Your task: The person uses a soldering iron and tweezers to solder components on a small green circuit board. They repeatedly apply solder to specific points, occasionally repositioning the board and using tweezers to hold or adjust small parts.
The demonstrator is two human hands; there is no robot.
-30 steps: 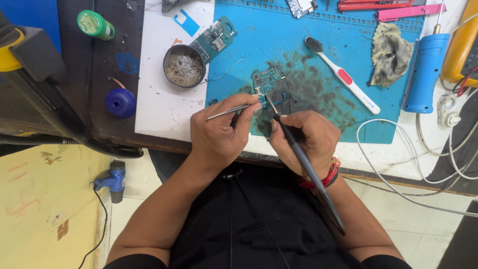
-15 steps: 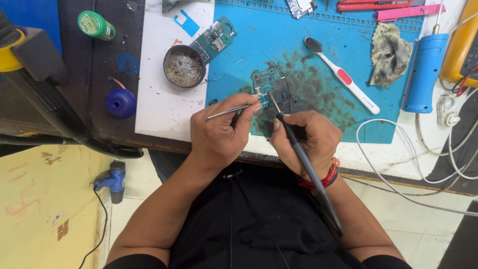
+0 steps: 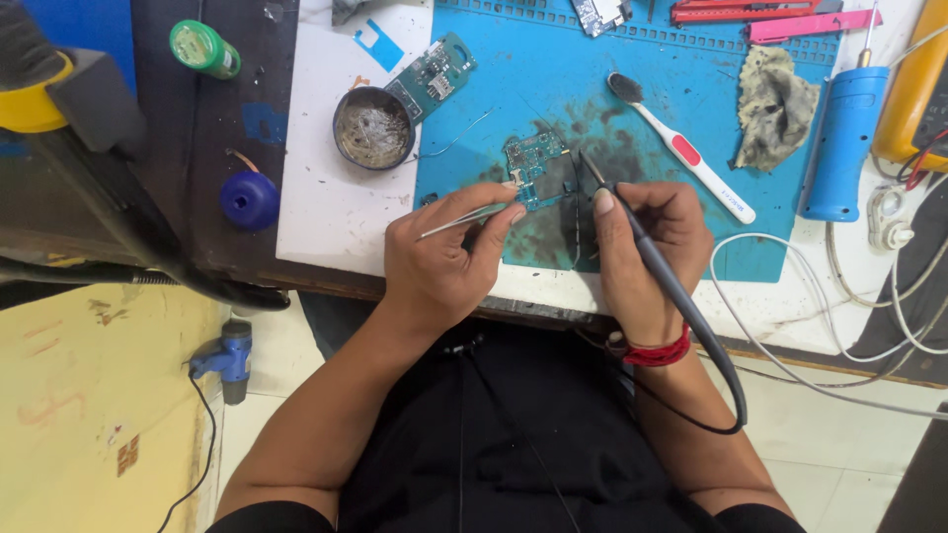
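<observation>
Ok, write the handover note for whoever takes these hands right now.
Left hand: pinches metal tweezers, tips at the small green circuit board.
Right hand: grips a dark corded soldering iron like a pen, tip beside the board's right edge.
The board lies on the blue work mat, stained dark around it.
Done: cannot be told from this view.
Left: the work on the board looks in progress.
</observation>
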